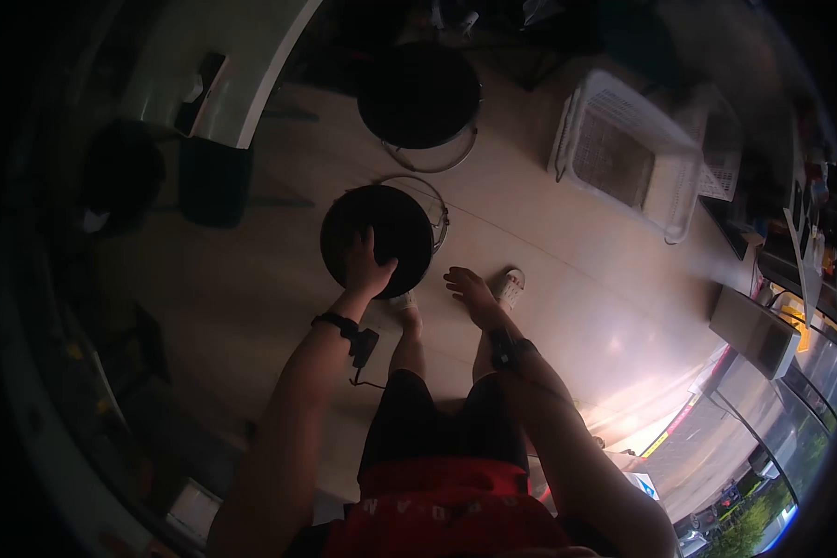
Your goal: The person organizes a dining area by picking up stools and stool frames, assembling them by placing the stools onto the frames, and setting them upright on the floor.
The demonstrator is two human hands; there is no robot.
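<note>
My left hand (371, 268) lies over the dark round seat of a stool (391, 219), near its lower edge. Its thumb and fingers are spread, and some fingertips fade into the dark surface. The stool has a metal ring (445, 209) showing at its right side. To the right of this stool, my right hand (470, 290) hangs in the air above the floor, fingers apart and nothing in it. Each wrist wears a black strap; a small device (364, 348) with a cable sits on the left one.
A second round stool (420, 95) stands just beyond the first. Farther right lies a white plastic basket (631, 149) on the tiled floor (530, 223). A pale table (251, 84) with a dark box on it is at upper left. Bright daylight enters at lower right.
</note>
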